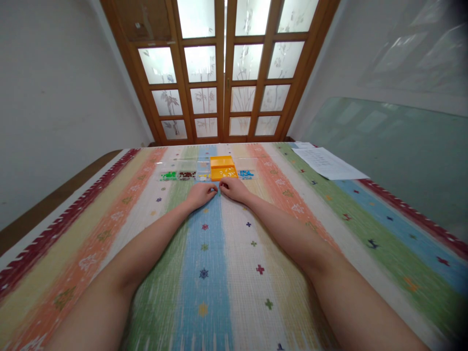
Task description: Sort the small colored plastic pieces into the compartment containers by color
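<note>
My left hand (202, 194) rests on the striped cloth with its fingers curled into a pinch. Facing it across a small gap, my right hand (234, 189) also has its fingers pinched together; anything held in either is too small to name. Just beyond them is an open yellow box (222, 161) with small white pieces inside. Left of it, clear plastic boxes hold green pieces (168, 176), brown pieces (187, 175) and a few yellow ones (204, 176). Blue pieces (246, 173) lie in a clear box on the right.
A striped, patterned tablecloth (208, 287) covers the table. Printed paper sheets (323, 162) lie at the back right. A glass-paned wooden door (224, 87) stands behind the table, and a pale green glass board (395, 151) is on the right.
</note>
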`<state>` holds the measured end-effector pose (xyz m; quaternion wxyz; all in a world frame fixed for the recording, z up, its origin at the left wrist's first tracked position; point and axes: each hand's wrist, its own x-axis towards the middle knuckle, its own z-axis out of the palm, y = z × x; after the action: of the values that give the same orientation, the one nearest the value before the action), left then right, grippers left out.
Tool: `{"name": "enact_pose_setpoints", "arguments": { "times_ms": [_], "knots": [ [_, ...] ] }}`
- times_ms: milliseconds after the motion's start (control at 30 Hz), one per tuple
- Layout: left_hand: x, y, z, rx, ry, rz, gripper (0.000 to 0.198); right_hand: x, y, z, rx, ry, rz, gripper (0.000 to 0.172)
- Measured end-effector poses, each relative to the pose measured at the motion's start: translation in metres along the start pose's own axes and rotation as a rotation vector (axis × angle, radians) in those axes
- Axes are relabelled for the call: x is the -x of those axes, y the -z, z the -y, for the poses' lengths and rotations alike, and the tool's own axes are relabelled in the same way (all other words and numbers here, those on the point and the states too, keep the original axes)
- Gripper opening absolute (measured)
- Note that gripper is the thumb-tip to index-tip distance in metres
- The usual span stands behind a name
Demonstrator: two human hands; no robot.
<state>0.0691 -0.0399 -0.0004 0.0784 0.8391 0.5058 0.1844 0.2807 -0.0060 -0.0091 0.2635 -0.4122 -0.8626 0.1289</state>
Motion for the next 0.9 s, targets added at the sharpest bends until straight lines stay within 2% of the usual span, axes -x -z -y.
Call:
{"name": "enact_pose_setpoints", "arguments": {
  "times_ms": [267,400,500,700,900],
  "knots": [
    [0.001,0.0,-0.006,-0.035,0.012,0.005,0.027,0.0,-0.004,-0.004,-0.001,0.021,-0.019,0.011],
    [0.0,0.004,0.002,-0.059,0.07,-0.031,0.026,0.0,-0.005,-0.005,-0.02,0.03,-0.016,0.012],
    [-0.002,0.011,0.021,-0.056,0.165,-0.126,0.025,0.001,-0.002,-0.005,-0.069,0.061,0.026,0.012],
    [-0.001,0.032,0.081,0.007,0.458,-0.384,0.029,0.001,0.008,-0.005,-0.166,0.119,0.215,0.015],
    [0.006,0.039,0.126,0.04,0.691,-0.578,0.029,0.001,0.01,-0.003,-0.126,0.161,0.211,0.005]
  ]
}}
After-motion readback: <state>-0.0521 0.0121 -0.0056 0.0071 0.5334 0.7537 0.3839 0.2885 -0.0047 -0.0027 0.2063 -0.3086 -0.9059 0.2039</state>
